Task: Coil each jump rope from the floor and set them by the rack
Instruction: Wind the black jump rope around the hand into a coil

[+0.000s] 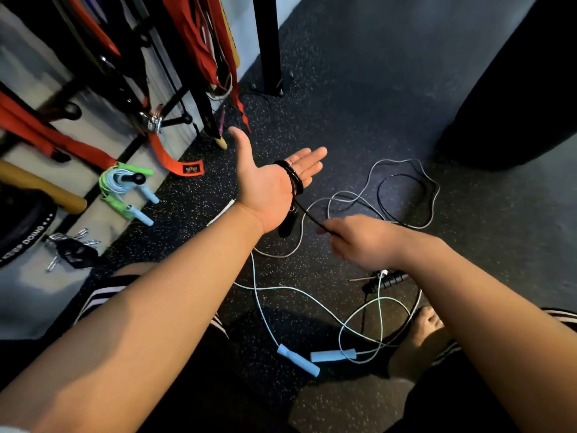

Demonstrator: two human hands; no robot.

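Black jump rope (293, 179) is wound in a few turns round the straight fingers of the left hand (268, 182), near the rack (204, 110), and pinched by the right hand (352, 242). 2 coiled ropes (125, 189) lie beside the rack; the pale blue rope (298, 359) remains loose, farther off.

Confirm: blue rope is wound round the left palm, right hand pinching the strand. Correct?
Wrong colour. The head view shows the black rope wound round the left hand, with the right hand pinching the strand. The blue rope lies loose on the floor.
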